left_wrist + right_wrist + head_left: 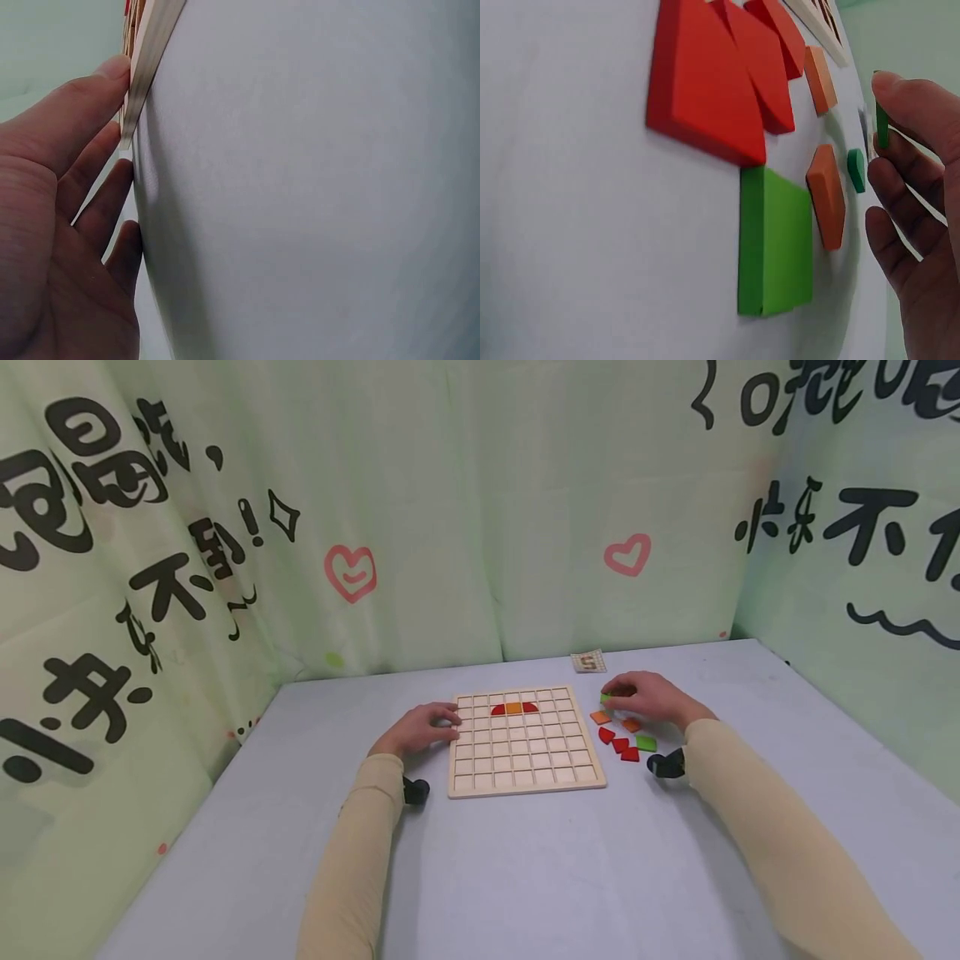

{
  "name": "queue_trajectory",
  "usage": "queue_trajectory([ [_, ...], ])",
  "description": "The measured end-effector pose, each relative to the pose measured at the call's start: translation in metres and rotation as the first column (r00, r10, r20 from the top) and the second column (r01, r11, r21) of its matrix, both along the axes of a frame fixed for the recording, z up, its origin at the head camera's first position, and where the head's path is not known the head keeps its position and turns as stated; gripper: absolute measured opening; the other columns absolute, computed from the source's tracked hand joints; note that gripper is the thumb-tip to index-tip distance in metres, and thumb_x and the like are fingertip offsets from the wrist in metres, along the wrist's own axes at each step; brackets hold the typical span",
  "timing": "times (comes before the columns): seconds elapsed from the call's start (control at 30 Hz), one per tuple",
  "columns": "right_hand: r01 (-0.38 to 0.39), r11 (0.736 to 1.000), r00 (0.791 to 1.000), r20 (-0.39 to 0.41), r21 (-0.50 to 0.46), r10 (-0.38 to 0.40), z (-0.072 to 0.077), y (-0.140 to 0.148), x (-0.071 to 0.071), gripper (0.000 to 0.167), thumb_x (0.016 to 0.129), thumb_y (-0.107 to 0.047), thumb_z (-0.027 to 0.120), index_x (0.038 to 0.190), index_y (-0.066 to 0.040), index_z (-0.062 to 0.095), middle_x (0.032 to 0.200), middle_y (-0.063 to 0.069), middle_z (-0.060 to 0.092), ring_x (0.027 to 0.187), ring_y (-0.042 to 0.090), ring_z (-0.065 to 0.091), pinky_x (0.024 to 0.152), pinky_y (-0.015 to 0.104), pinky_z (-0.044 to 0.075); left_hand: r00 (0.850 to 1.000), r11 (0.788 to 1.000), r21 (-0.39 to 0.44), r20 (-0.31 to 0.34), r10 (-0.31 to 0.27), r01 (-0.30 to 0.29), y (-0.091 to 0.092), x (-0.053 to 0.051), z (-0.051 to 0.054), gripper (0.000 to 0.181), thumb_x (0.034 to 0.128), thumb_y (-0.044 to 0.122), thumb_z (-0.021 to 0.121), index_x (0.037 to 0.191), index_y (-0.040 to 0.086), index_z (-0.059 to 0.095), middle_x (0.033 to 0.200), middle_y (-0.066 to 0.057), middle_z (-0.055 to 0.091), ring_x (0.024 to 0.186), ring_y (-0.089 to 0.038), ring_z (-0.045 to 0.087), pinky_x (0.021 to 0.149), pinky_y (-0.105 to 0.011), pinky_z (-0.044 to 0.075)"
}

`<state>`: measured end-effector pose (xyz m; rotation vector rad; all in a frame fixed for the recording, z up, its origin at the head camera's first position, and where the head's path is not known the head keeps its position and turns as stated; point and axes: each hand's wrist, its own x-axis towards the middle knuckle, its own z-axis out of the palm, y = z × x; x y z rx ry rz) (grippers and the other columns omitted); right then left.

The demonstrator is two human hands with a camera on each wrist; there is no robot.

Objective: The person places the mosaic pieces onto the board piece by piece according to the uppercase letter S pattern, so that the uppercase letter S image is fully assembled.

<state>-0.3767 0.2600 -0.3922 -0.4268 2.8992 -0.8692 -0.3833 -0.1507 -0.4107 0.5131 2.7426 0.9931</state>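
On pale table [585, 877], wooden grid board [523, 760]; behind, light-green curtain [480, 502] with hearts [354, 579].

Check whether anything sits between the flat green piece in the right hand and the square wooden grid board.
Nothing visible does: bare white tabletop separates the flat green piece in the right hand from the wooden grid board.

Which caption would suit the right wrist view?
Right hand pinching a green piece near red pieces, orange pieces and other green pieces.
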Motion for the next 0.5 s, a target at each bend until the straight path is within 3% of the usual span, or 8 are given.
queue_trajectory([
  [0.5, -0.073, 0.997, 0.997, -0.034, -0.027, 0.072, 0.005, -0.031, -0.006, 0.036, 0.093, -0.023, 0.066, 0.122, -0.003, 0.060, 0.113, 0.011, 0.063, 0.104, 0.028, 0.056, 0.094, 0.046, 0.049, 1.000, 1.000, 0.003, 0.004, 0.009, -0.009, 0.001, 0.002, 0.001, 0.026, 0.0893, 0.021, 0.071, 0.113, 0.010, 0.070, 0.147, -0.004, 0.049, 0.143, -0.027, 0.031, 0.117, -0.044, 0.024],
])
